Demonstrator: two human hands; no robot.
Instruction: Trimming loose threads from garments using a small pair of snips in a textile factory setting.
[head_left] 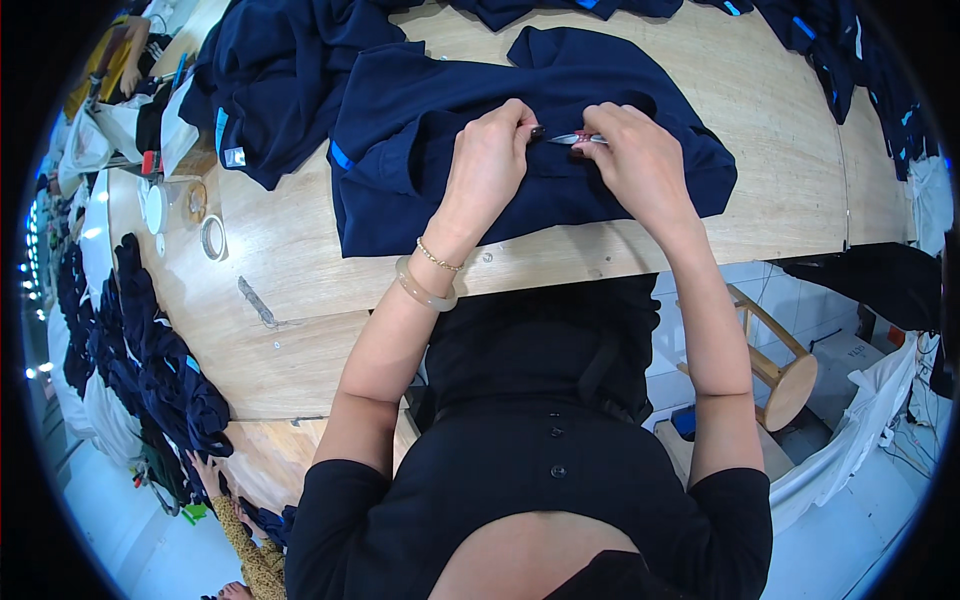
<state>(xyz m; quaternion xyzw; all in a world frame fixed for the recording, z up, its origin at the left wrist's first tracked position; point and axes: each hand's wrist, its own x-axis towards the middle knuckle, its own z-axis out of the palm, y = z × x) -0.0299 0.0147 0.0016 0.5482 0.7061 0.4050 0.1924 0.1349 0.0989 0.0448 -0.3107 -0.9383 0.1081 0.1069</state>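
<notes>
A navy blue garment (400, 215) lies folded on the wooden table in front of me, with a small bright blue tag at its left edge. My left hand (488, 155) is over its middle, thumb and fingers pinched together. What sits between those fingertips is too small to make out. In my right hand (640, 158) I hold small thread snips (565, 139), fingers closed round them. Their pointed metal blades reach left toward my left fingertips, just above the cloth.
More navy garments (285, 80) are heaped at the far left, others along the far edge. A tape roll (213, 237) lies on the table (300, 350) to the left. A wooden stool (790, 390) stands below at right. Another person's hand (205, 473) touches garments at lower left.
</notes>
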